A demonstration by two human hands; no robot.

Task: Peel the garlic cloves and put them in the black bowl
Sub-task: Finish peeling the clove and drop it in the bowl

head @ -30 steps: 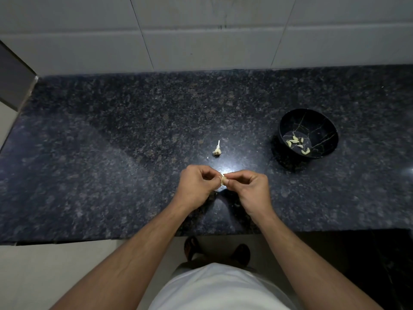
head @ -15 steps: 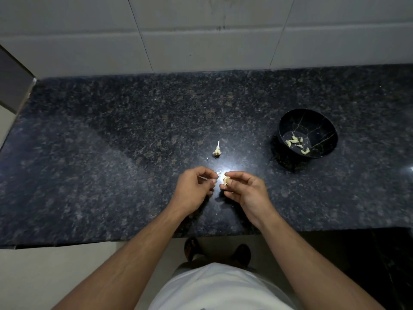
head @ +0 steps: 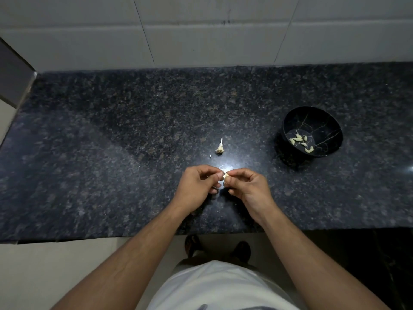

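The person stood at a dark granite counter (head: 111, 153) and both hands met above its near middle part. The right hand (head: 248, 189) pinched a small pale garlic clove (head: 226, 175) between the thumb and the first fingers, with the other fingers curled under. The left hand (head: 199, 186) was also curled, and its thumb and forefinger touched the same clove from the left side, as if to pull at the skin. Whether some skin was held in the left fingers was too small to tell.

The black bowl (head: 330, 121) stood on the counter to the right and a little farther away, well apart from the hands. On its bottom lay several peeled cloves (head: 299, 139), pale yellow, about seven of them as far as I could count. So a good part of the work seemed to be done already.

Farther than the hands, near the middle of the counter, lay what looked like the rest of the garlic head with its stem (head: 220, 147) pointing away. It looked almost bare, so I judged that few cloves, if any, were left on it. A tiny white scrap (head: 210, 156) lay just left of it, probably skin.

The clove in the hands was not yet in the bowl; it looked only partly peeled, though this was hard to see. What remained, in my judgement, was to finish this clove and carry it right to the bowl.
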